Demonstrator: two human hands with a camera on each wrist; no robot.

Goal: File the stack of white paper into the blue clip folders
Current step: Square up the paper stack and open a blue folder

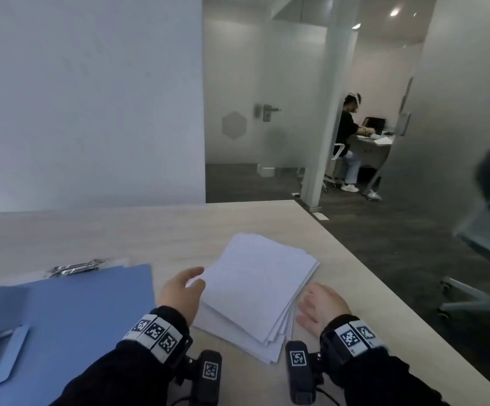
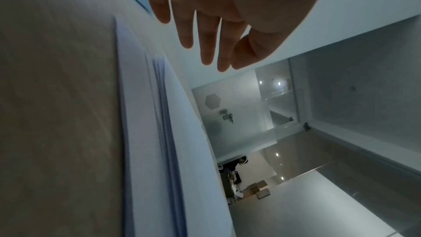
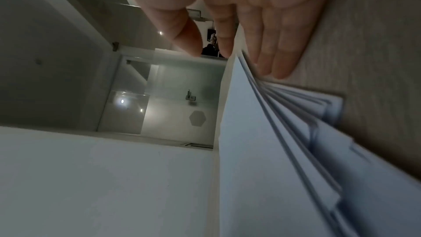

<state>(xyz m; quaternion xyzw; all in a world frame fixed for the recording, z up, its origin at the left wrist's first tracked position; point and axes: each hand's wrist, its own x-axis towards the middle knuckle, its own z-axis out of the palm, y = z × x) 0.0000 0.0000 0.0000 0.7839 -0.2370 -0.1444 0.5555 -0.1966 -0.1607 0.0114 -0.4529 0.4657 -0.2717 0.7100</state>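
Both of my wrists sit low in the head view, either side of the stack of white paper [image 1: 255,291] on the desk [image 1: 179,230]. My left hand [image 1: 180,294] rests at its left edge, fingers straight and relaxed, gripping nothing. My right hand [image 1: 321,306] lies flat by the right edge, fingers extended. Left of the stack, the blue clip folder [image 1: 71,323] lies open, its metal clip [image 1: 77,267] at the far end.

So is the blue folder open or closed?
Open. The blue folder lies spread flat on the desk, its metal clip uncovered at the far edge.
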